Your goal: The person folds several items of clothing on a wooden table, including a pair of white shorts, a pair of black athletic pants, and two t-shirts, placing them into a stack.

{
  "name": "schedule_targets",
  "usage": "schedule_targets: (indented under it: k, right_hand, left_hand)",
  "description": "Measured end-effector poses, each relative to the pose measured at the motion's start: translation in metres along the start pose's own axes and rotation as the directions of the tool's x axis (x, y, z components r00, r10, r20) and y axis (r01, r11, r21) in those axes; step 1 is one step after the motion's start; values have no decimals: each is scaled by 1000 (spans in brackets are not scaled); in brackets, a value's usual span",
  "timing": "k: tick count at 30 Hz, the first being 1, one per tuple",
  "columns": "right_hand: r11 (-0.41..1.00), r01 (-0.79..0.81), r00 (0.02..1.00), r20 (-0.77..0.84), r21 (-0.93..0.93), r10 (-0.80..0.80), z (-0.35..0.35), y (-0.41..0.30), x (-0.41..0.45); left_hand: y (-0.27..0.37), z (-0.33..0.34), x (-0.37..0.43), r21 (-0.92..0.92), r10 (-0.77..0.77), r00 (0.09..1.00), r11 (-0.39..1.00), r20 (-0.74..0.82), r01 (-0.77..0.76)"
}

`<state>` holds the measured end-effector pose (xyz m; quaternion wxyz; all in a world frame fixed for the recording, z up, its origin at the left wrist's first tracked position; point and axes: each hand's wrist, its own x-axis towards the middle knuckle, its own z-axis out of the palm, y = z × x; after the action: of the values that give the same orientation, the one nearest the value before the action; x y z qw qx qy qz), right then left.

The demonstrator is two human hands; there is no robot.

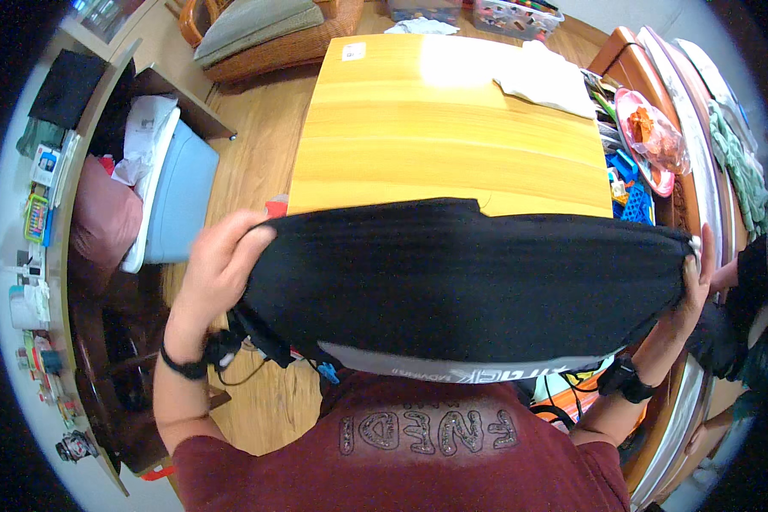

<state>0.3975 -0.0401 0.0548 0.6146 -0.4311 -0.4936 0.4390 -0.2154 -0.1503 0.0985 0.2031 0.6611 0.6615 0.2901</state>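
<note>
A black fabric garment [467,281] is stretched wide between my two hands, above the near edge of a yellow wood-grain table [448,153]. Pale lettering on a grey band runs along its lower edge. My left hand [227,256] grips the left top corner, thumb over the cloth. At the opposite corner, my right hand [696,269] pinches the fabric between thumb and fingers. Cloth hangs in loose folds below my left hand. A white cloth or paper [547,80] lies at the table's far right, partly washed out by glare.
Left of the table stands a light-blue storage box [182,192] beside a cluttered shelf [70,256]. Blue plastic toy pieces [630,185] and a pink tray [643,141] crowd the right side. A cushioned wicker chair [281,38] is behind. Another person's arm [724,278] shows at right.
</note>
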Motion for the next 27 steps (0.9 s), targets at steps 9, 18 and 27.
schedule_targets:
  k: [9,18,27]
  right_hand:
    - [581,98,995,79,-808,-59,26,92,-16]
    - [230,334,941,336,-914,-32,101,113,-51]
    - [283,316,946,323,-906,-24,81,135,-21]
  left_hand:
    - [-90,60,41,267,0,955,960,297,-83]
    - [-68,81,-34,263,-132,990,958,51,114]
    - [-84,78,1,23,-367,930,930,27,366]
